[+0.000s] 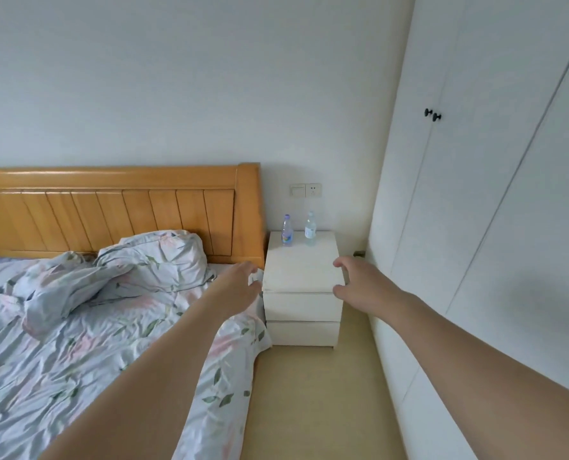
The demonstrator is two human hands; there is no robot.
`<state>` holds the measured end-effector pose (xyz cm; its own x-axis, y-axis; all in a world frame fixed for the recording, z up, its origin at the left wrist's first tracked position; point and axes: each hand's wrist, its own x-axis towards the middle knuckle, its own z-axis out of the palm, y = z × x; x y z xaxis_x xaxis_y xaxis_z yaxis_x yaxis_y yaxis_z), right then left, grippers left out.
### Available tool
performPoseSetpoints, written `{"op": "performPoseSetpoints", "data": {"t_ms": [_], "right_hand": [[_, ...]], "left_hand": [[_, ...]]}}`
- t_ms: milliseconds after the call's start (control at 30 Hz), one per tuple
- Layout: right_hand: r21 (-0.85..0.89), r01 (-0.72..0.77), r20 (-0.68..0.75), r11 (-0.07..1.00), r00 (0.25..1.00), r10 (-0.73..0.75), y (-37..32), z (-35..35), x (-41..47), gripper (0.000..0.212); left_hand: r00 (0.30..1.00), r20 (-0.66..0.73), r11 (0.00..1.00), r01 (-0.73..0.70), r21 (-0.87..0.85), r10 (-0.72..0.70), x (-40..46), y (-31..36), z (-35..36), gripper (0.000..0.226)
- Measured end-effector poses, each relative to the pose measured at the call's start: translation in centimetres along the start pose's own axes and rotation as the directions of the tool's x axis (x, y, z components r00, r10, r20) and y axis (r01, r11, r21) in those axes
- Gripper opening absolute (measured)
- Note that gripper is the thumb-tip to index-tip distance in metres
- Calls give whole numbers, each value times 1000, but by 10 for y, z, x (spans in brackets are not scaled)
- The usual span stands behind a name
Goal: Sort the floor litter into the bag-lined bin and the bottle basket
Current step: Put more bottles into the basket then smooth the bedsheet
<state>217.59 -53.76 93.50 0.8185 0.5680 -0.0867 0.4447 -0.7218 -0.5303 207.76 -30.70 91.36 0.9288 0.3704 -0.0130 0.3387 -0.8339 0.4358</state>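
Nearest to me, both my arms stretch out toward the nightstand (304, 270). My left hand (240, 283) hangs over the bed edge just left of the nightstand, fingers loosely spread and holding nothing. My right hand (356, 280) hovers at the nightstand's right front corner, thumb and fingers apart in a wide curve, also empty. Further back, at the rear of the nightstand top, stand two upright plastic bottles: one with a purple cap (287, 230) on the left, a clear one (310, 229) just right of it, apart from each other. I see no bin, no basket and no litter on the floor strip in front of the nightstand. I judge I am reaching for the bottles; next I must stretch past the nightstand's front edge and close one hand round each.
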Motion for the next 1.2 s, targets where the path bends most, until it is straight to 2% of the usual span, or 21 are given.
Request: {"op": "performPoseSetpoints", "data": {"t_ms": [233, 433, 600, 667, 833, 1033, 1200], "right_hand": [[4, -131, 56, 991, 990, 131, 62, 2, 140, 59], [1, -92, 34, 996, 995, 92, 110, -29, 301, 58], [-15, -75, 30, 997, 997, 76, 128, -55, 421, 58], [-17, -70, 52, 997, 996, 71, 130, -55, 458, 55], [-30, -108, 151, 994, 982, 111, 150, -35, 565, 53], [-33, -236, 216, 971, 947, 237, 179, 5, 711, 55], [-35, -288, 263, 957, 921, 287, 190, 53, 827, 54]], "left_hand": [[986, 149, 996, -83, 39, 76, 160, 21, 43, 42], [989, 146, 996, -10, 84, -2, 308, 16, 55, 44], [992, 110, 994, 44, 103, -56, 414, 6, 38, 43], [987, 137, 992, 77, 96, -89, 450, -4, 41, 44], [967, 208, 987, 127, 99, -145, 557, -32, 69, 42], [931, 331, 987, 159, 10, -153, 714, -78, 135, 45], [928, 326, 976, 209, -62, -178, 829, -106, 194, 46]]}}
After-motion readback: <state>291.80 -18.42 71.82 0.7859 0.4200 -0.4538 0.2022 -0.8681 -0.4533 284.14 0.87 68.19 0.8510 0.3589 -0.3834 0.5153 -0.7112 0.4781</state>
